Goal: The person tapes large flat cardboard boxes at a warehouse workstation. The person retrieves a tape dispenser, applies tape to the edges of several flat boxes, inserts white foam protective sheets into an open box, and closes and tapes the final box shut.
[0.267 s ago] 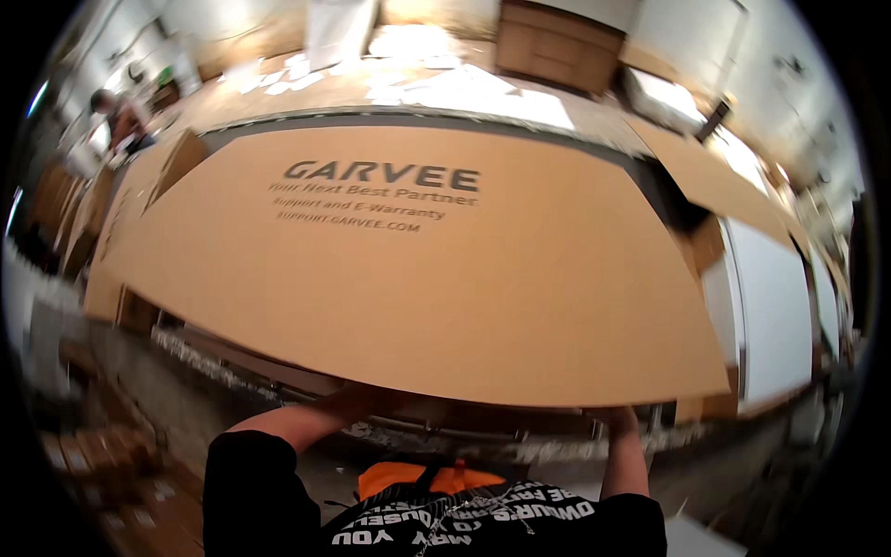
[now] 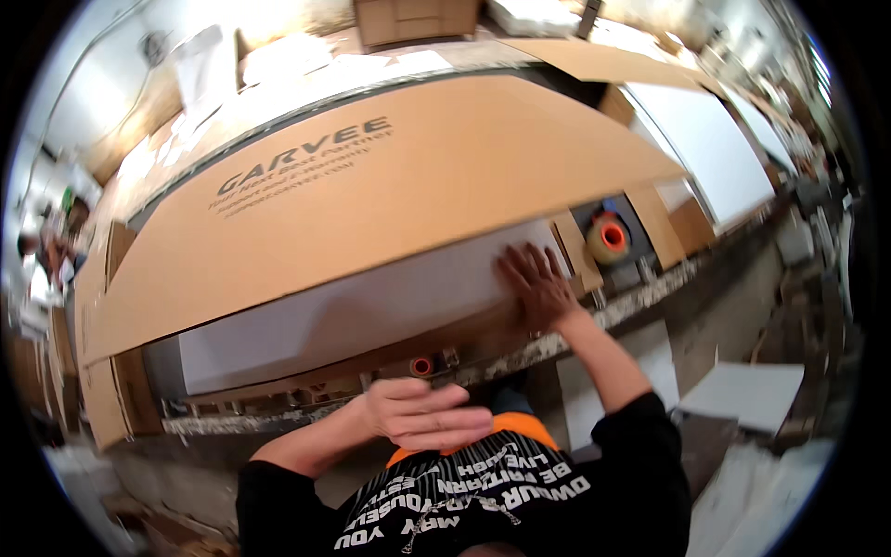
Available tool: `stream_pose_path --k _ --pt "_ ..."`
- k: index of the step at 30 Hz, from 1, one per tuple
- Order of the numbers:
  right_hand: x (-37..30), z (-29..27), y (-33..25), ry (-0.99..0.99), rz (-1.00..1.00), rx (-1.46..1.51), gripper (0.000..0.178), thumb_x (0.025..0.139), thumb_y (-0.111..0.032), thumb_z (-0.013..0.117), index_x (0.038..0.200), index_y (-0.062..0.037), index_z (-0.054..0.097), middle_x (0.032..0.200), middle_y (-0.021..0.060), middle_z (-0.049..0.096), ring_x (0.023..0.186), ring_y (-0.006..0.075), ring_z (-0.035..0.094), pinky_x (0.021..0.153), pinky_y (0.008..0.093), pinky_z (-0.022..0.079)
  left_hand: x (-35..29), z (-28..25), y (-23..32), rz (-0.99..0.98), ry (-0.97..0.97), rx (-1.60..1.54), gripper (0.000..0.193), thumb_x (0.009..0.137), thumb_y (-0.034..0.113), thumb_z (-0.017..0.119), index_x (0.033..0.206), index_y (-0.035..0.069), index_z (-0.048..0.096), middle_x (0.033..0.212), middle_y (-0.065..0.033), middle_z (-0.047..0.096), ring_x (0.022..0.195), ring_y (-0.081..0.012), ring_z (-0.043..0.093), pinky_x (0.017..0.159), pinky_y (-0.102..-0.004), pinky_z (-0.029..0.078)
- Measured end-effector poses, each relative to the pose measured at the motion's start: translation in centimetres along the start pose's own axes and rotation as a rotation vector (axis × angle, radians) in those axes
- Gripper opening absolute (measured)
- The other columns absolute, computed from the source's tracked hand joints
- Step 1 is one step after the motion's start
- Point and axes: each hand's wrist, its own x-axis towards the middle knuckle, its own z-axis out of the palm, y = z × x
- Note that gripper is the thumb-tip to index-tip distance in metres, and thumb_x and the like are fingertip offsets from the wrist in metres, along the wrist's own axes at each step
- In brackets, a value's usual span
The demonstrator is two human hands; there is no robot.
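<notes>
A long brown cardboard box (image 2: 445, 186) with dark print on its broad top flap lies across the bench before me. Beneath the flap's near edge shows a flat white panel (image 2: 371, 306). My right hand (image 2: 540, 286) rests with spread fingers on the panel's right end, beside the flap edge. In front of the box, close to my body, my left hand (image 2: 427, 413) hovers empty, its fingers stretched out. To the right of my right hand, a tape roll with an orange-red core (image 2: 610, 237) sits next to the box's end.
A smaller orange ring (image 2: 421, 367) shows below the box's near side. Further right are another opened carton with a white board (image 2: 701, 148) and a white sheet (image 2: 742, 395) lying low. A brown drawer cabinet (image 2: 416, 20) stands at the back. Another person (image 2: 60, 246) is at far left.
My view has turned to the right. Both hands, earlier under the flap's near edge, have come out: the right onto the white panel, the left back toward me. The panel and tape roll now show.
</notes>
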Motion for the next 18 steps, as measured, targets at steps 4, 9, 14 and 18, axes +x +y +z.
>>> stream_pose_path --k 4,9,14,18 --pt "-1.8 -0.5 0.4 -0.021 0.069 -0.038 0.118 0.054 -0.059 0.079 0.150 -0.0148 0.026 0.156 0.0113 0.026 0.142 0.0399 0.022 0.118 0.0529 0.012 4.4 -11.3 1.8 -0.204 0.492 0.622 0.104 0.065 0.049 0.080 0.139 -0.009 0.035 0.143 -0.0318 0.037 0.128 -0.0456 0.043 0.107 -0.0469 0.036" --pt "-1.7 1.7 -0.9 -0.339 0.278 0.041 0.105 0.053 -0.056 0.081 0.139 -0.0094 0.044 0.144 0.0159 0.043 0.134 0.0354 0.037 0.114 0.0471 0.028 -0.1 -3.9 -1.9 -0.373 -0.357 0.673 0.129 0.051 0.060 0.083 0.145 -0.008 0.026 0.143 -0.0344 0.036 0.124 -0.0576 0.041 0.104 -0.0607 0.036" --pt "-1.4 -1.1 -3.9 -0.471 0.433 0.207 0.065 0.062 -0.051 0.077 0.107 -0.0054 0.068 0.111 0.0168 0.066 0.111 0.0334 0.059 0.095 0.0432 0.047 -3.9 3.8 -3.9 -0.352 -0.148 0.944 0.066 0.078 0.013 0.059 0.136 -0.012 0.042 0.136 -0.0374 0.044 0.106 -0.0599 0.055 0.089 -0.0610 0.049" --pt "-5.8 2.9 -6.1 0.373 0.326 0.065 0.055 0.073 -0.030 0.075 0.114 0.0035 0.060 0.116 0.0244 0.058 0.125 0.0473 0.042 0.107 0.0575 0.031 -3.3 3.1 -3.9 -0.372 -0.301 0.965 0.066 0.079 0.011 0.058 0.136 -0.017 0.038 0.136 -0.0405 0.041 0.105 -0.0593 0.056 0.087 -0.0599 0.050"
